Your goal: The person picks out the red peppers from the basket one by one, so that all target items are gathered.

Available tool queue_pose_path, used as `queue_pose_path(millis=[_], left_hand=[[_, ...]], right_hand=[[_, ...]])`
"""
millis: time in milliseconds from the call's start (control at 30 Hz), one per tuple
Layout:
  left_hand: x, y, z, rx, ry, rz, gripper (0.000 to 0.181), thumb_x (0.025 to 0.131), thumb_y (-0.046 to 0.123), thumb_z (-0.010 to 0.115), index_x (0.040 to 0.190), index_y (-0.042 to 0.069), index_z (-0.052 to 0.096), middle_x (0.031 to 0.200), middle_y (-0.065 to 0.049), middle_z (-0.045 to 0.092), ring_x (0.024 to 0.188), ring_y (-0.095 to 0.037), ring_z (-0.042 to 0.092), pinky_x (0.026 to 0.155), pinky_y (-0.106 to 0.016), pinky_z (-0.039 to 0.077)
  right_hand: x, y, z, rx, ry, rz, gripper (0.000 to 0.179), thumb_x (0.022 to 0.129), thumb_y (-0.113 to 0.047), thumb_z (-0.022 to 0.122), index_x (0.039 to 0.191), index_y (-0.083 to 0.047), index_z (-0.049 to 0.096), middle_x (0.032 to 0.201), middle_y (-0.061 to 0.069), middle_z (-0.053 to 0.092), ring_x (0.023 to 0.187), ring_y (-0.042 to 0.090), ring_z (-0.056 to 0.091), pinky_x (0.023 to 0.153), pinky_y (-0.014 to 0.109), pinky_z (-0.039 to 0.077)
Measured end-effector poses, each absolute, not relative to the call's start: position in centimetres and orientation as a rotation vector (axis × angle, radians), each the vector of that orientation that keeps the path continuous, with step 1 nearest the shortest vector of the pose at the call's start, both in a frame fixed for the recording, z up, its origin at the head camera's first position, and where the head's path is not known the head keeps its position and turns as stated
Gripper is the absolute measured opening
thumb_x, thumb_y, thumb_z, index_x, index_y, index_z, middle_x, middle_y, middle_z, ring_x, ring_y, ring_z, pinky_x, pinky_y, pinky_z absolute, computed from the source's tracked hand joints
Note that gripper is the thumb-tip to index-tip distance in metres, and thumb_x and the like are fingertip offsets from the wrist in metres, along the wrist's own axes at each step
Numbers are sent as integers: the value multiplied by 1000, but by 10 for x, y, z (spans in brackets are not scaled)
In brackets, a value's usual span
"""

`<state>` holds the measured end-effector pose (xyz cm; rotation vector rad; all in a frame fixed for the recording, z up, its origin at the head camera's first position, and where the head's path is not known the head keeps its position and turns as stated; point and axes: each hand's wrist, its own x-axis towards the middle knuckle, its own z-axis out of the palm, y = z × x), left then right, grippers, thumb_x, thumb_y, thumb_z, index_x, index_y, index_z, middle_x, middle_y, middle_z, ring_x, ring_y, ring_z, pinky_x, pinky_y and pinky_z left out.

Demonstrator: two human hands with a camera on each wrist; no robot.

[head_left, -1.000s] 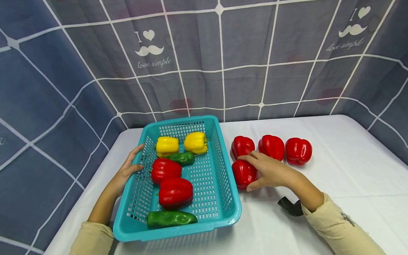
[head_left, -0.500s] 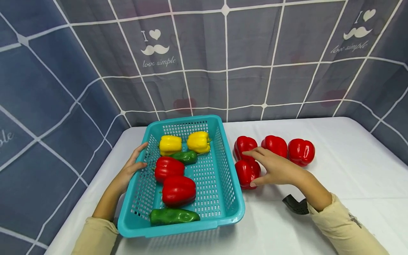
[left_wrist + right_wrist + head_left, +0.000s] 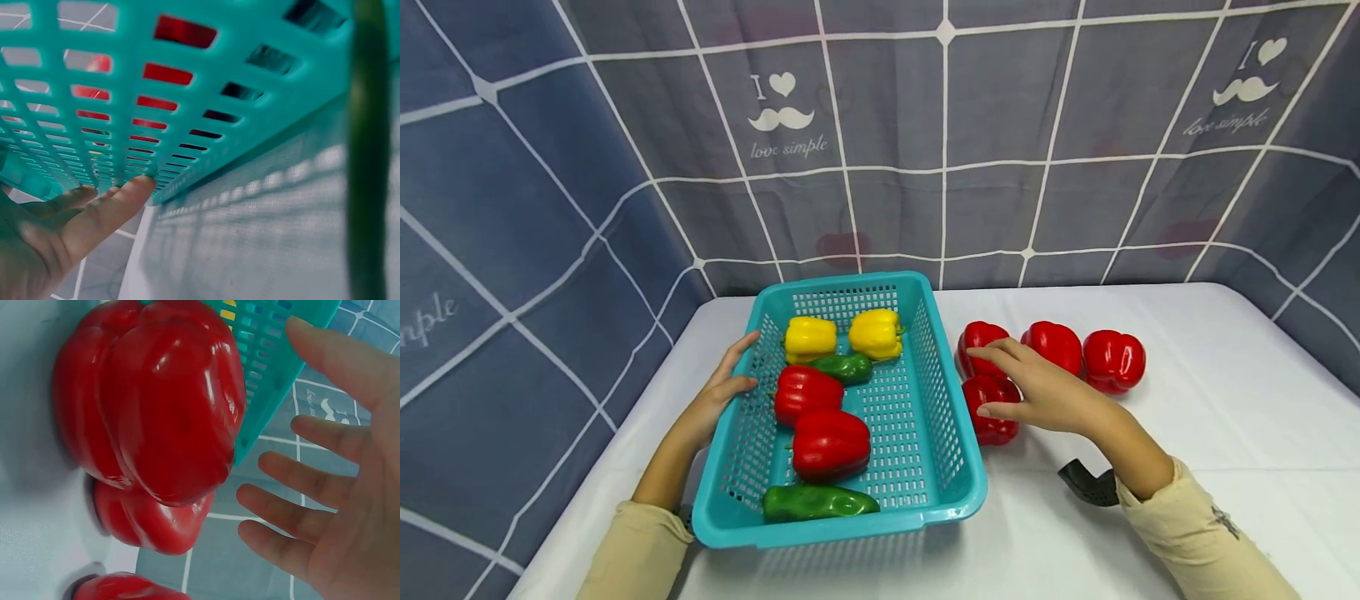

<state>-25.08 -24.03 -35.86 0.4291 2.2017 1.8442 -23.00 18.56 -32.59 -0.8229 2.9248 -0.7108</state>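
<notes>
In the head view a teal plastic basket [image 3: 967, 450] holds two yellow bell peppers [image 3: 810, 338], two red bell peppers [image 3: 831, 447], a short green pepper [image 3: 847, 368] and a long green one. My left hand [image 3: 715, 402] touches the basket's left side, its fingers extended along the outer wall in the left wrist view. To the right of the basket, my right hand [image 3: 1051, 390] hovers over a red bell pepper [image 3: 991, 432] with fingers spread and nothing gripped. The right wrist view has that pepper apart from the palm.
Behind the nearest pepper stands another red bell pepper [image 3: 976, 336], and two more [image 3: 1115, 362] sit farther right in a row. Beneath everything is a white cloth-covered table [image 3: 1217, 417]. A grey checked curtain [image 3: 985, 208] rises along the back and sides. A black object [image 3: 1088, 485] shows by the right wrist.
My right hand has come up off the nearest red pepper and its fingers have loosened around it. My left hand stays at the basket's side; the whole head view has shifted slightly.
</notes>
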Motion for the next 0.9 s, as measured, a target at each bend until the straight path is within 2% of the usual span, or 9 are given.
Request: queue_pose_path(millis=[233, 500, 633, 733, 900], left_hand=[[-251, -241, -358, 432, 2222, 1837, 64, 90, 6, 30, 146, 15, 2, 150, -21, -2, 125, -47, 23, 87, -55, 43], [-249, -239, -360, 419, 2196, 1859, 66, 88, 5, 31, 147, 15, 1, 150, -20, -4, 125, -46, 22, 87, -50, 44], [-249, -238, -359, 412, 2206, 1861, 67, 87, 6, 32, 147, 17, 3, 151, -19, -2, 126, -45, 23, 88, -52, 43], [-249, -239, -358, 415, 2209, 1862, 67, 87, 7, 33, 147, 18, 4, 151, -19, -2, 125, -47, 25, 86, -54, 44], [-250, -240, -360, 411, 2186, 1874, 68, 87, 6, 33, 147, 18, 3, 150, -21, 0, 122, -47, 29, 84, -52, 47]], right_hand=[[-228, 179, -319, -846, 2966, -756, 74, 70, -29, 77, 133, -12, 43, 126, 10, 48, 113, 28, 48, 74, 41, 54], [-233, 156, -310, -1174, 2950, -578, 66, 71, -15, 75, 130, -10, 47, 122, 10, 51, 111, 25, 49, 75, 38, 54], [-234, 148, -301, -1264, 2956, -535, 59, 72, -6, 71, 127, -8, 50, 120, 10, 53, 110, 26, 51, 76, 39, 53], [-235, 141, -294, -1274, 2951, -530, 59, 72, -8, 72, 127, -8, 50, 121, 11, 53, 110, 26, 51, 77, 39, 53], [-235, 124, -287, -1292, 2900, -422, 67, 70, -20, 77, 130, -11, 47, 124, 10, 51, 112, 27, 51, 75, 39, 54]])
